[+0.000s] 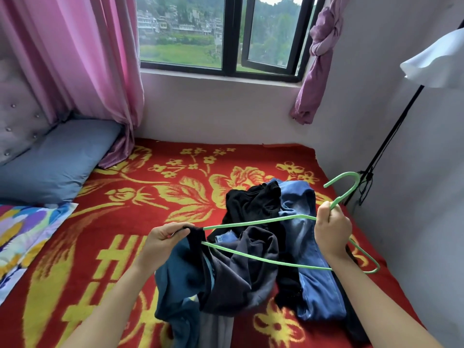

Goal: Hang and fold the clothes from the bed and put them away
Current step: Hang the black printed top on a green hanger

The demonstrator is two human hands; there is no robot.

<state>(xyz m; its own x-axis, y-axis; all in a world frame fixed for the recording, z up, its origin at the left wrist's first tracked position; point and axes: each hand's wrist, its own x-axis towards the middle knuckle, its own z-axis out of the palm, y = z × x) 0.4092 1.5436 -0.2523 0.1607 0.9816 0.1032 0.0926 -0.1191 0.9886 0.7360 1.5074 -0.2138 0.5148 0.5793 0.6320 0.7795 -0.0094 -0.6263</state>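
- Green hanger [258, 219]: held in the air over the clothes, long axis running left-right between the two hands. The hook points up and away, toward the right wall.
- Right hand [331, 234]: fist closed round the hanger neck, just under the hook. It carries the hanger.
- Left hand [163, 237]: thumb and fingers pinch the dark neck edge of the teal garment [180, 280], right at the hanger's left tip.
- Hands are well apart, about one hanger arm between them.
- Key relation: both wires of the left arm vanish behind that dark edge, so the left tip looks to be inside the neck opening. I can't confirm how deep.
- The hanger's right tip is bare. It sticks out past the right wrist, on the far side from the garment.
- The garment hangs from the left hand's pinch down onto the bed [150, 197], bulk below and left of the hanger.
- My read: the fabric has to travel rightward along the hanger axis to reach the bare tip. The left hand is the nearer one for that pull; the right only needs to steady the hanger.
- Risk: the neck may be tight, and the left tip could slip out during the stretch.
- Still to do: black top [253, 199], jeans [308, 259] and grey garment [251, 262] lie heaped beneath the hanger, unfolded.
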